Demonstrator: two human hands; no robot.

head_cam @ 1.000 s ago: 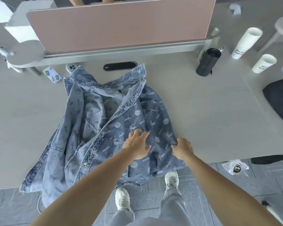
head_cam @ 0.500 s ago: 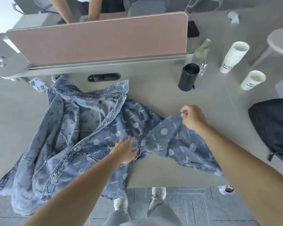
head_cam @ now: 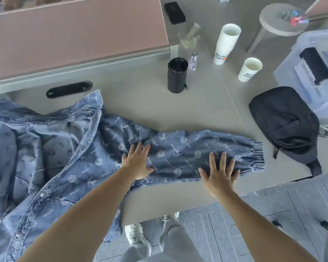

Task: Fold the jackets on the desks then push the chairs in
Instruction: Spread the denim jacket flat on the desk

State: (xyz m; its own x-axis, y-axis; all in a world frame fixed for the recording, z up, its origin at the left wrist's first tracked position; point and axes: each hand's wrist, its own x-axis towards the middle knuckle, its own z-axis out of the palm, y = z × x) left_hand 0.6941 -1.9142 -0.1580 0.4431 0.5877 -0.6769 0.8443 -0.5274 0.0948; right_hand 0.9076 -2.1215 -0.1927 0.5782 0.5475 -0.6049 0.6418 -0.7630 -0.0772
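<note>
A blue patterned denim jacket (head_cam: 51,156) lies front-up on the grey desk (head_cam: 144,103), its body spread at the left and hanging over the front edge. Its right sleeve (head_cam: 187,152) is stretched out flat to the right, cuff (head_cam: 257,156) near a black bag. My left hand (head_cam: 137,161) rests flat, fingers apart, on the sleeve near the shoulder. My right hand (head_cam: 219,173) lies flat, fingers spread, on the sleeve close to the cuff. Neither hand grips the cloth.
A black bag (head_cam: 286,125) sits just right of the cuff. A black roll (head_cam: 177,74), a small bottle (head_cam: 193,61) and two paper cups (head_cam: 226,44) (head_cam: 250,69) stand behind. A pink divider (head_cam: 74,33) bounds the back; a stool (head_cam: 280,19) and plastic bin (head_cam: 314,69) are at right.
My right hand pulled the sleeve out to the right and let go of it; the sleeve now lies straight on the desk. Both hands now press flat on it.
</note>
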